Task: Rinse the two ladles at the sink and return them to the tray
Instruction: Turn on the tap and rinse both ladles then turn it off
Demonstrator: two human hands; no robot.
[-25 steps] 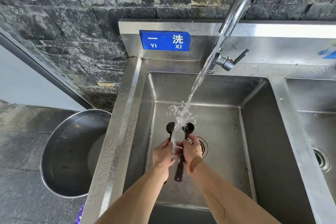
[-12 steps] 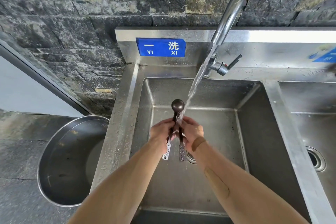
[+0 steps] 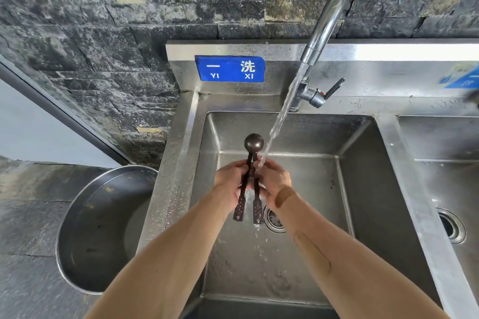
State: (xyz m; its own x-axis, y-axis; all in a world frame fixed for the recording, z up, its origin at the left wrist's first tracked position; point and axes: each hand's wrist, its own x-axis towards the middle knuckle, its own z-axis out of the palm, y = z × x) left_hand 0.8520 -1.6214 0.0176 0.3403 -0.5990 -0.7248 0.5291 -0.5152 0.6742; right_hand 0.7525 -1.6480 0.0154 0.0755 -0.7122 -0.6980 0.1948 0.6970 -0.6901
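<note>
Head view: both hands meet over the middle of the left sink basin (image 3: 298,280), holding the two ladles (image 3: 250,184) upright between them. The left hand (image 3: 230,180) has its fingers curled round the left handle; the right hand (image 3: 274,180) grips the right handle the same way. The two dark bowls sit stacked at the top, so only one round back shows, just left of the water stream (image 3: 282,111). The flat perforated handle ends hang side by side below the hands, slightly apart, above the drain (image 3: 273,219).

Compared with half a second earlier, the pose is nearly the same: bowls together, handles down, stream falling onto the right hand's fingers beside the shafts. A second earlier the bowls were apart and lower in the basin, with water splashing over them.

The faucet (image 3: 329,15) arches from the far rim, its lever (image 3: 333,89) pointing right. The basin walls stand well apart from the hands on every side. A blue sign (image 3: 229,68) is fixed to the backsplash. A second basin (image 3: 440,142) lies to the right past a steel divider, and a large metal pot (image 3: 103,228) stands on the floor just left of the sink.
</note>
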